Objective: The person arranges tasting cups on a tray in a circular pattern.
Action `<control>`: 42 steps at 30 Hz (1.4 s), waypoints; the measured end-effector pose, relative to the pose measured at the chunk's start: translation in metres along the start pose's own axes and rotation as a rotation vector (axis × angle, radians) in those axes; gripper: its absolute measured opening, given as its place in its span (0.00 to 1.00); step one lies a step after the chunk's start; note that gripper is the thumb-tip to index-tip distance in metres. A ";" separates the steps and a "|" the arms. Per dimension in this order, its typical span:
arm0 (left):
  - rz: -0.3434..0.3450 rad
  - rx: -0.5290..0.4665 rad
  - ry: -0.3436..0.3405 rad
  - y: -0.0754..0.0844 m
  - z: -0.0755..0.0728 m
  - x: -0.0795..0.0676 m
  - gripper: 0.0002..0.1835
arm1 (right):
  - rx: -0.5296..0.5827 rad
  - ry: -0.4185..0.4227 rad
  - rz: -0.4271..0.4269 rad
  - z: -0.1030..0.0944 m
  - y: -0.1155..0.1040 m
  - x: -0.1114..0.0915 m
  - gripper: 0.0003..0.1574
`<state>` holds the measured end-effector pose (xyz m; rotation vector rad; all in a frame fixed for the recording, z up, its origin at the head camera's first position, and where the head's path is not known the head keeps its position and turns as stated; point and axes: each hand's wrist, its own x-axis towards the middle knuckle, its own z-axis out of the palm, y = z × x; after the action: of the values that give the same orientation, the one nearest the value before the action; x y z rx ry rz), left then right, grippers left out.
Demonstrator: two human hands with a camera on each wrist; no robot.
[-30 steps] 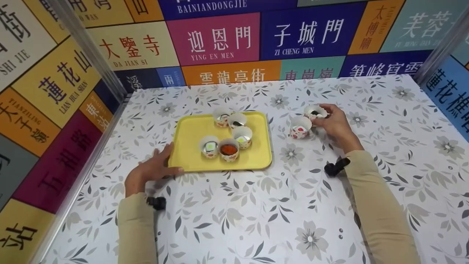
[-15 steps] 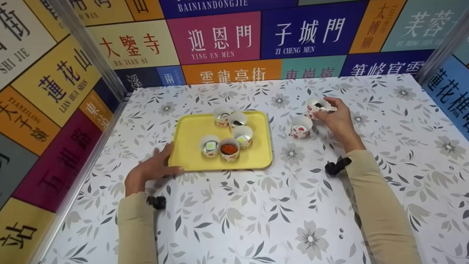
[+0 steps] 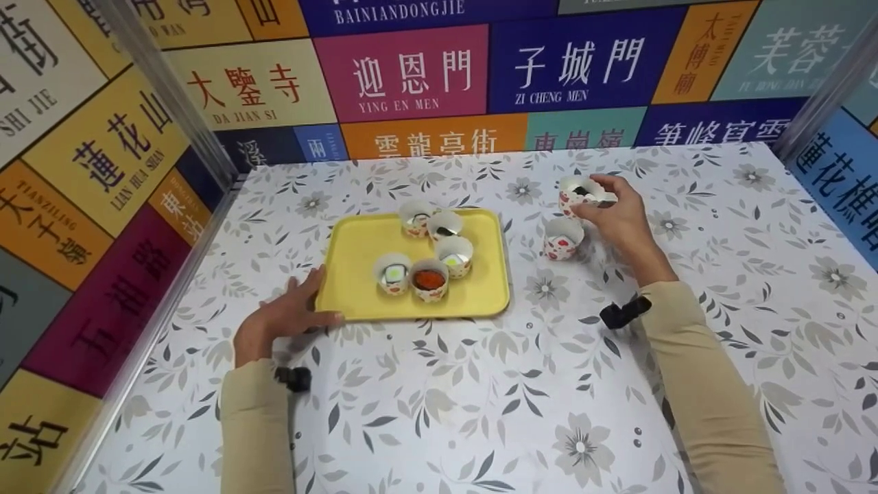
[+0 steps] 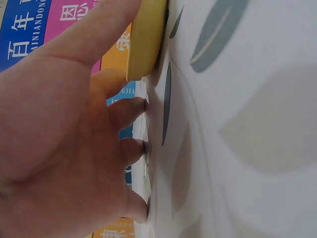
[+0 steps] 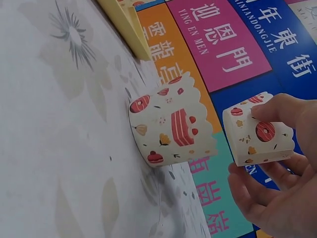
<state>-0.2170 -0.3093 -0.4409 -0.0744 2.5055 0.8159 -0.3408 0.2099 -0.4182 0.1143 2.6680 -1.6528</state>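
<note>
My right hand [image 3: 621,213] pinches a paper baking cup [image 3: 575,195] by its side, with a dark piece inside. In the right wrist view this cup [image 5: 257,131] is held off the table, tilted, its pastry-print wall squeezed out of round. Just below it stands another printed cup [image 3: 562,240] holding a white piece with a red spot. My left hand [image 3: 285,312] rests at the near left corner of the yellow tray [image 3: 357,247]. Its thumb lies against the tray's front edge; the other fingers [image 4: 131,111] reach along the left side and touch the table.
Several filled cups stand on the tray, among them one with orange-red contents [image 3: 429,280] and one with a white and green-yellow piece [image 3: 394,276]. A flower-print cloth [image 3: 480,412] covers the table. Colourful sign panels [image 3: 405,72] wall in the back and sides.
My right hand has lifted the cup off the table and carried it slightly left, above and behind the other loose cup. The left hand and the tray have stayed put.
</note>
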 end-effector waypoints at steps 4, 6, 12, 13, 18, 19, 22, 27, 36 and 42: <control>-0.011 -0.006 0.002 0.001 0.000 -0.001 0.61 | -0.002 -0.022 -0.001 0.004 -0.007 -0.004 0.45; -0.014 -0.001 0.003 0.000 0.000 -0.001 0.61 | -0.011 -0.038 -0.003 0.006 -0.010 -0.006 0.45; 0.011 0.029 0.001 -0.002 -0.002 0.001 0.62 | -0.016 -0.078 -0.036 0.015 -0.017 -0.013 0.45; 0.011 0.026 0.000 -0.003 -0.002 0.001 0.62 | -0.015 -0.084 -0.043 0.017 -0.018 -0.014 0.45; -0.025 -0.014 -0.008 -0.003 -0.004 -0.001 0.61 | -0.044 -0.116 -0.075 0.029 -0.023 -0.021 0.45; -0.029 -0.018 -0.009 -0.003 -0.004 -0.001 0.61 | -0.054 -0.123 -0.082 0.032 -0.024 -0.022 0.44; -0.039 -0.026 -0.013 -0.002 -0.003 -0.001 0.61 | -0.072 -0.139 -0.083 0.040 -0.028 -0.024 0.45; -0.034 -0.020 -0.007 -0.001 0.001 0.001 0.61 | -0.096 -0.157 -0.098 0.051 -0.032 -0.026 0.45; -0.053 -0.054 -0.010 -0.001 0.002 -0.001 0.61 | -0.079 -0.195 -0.166 0.076 -0.041 -0.030 0.45; -0.014 -0.008 -0.003 0.000 0.000 0.000 0.61 | -0.079 -0.218 -0.225 0.089 -0.049 -0.031 0.44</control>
<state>-0.2172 -0.3090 -0.4409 -0.0937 2.4967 0.8197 -0.3168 0.1062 -0.4128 -0.3570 2.6523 -1.5064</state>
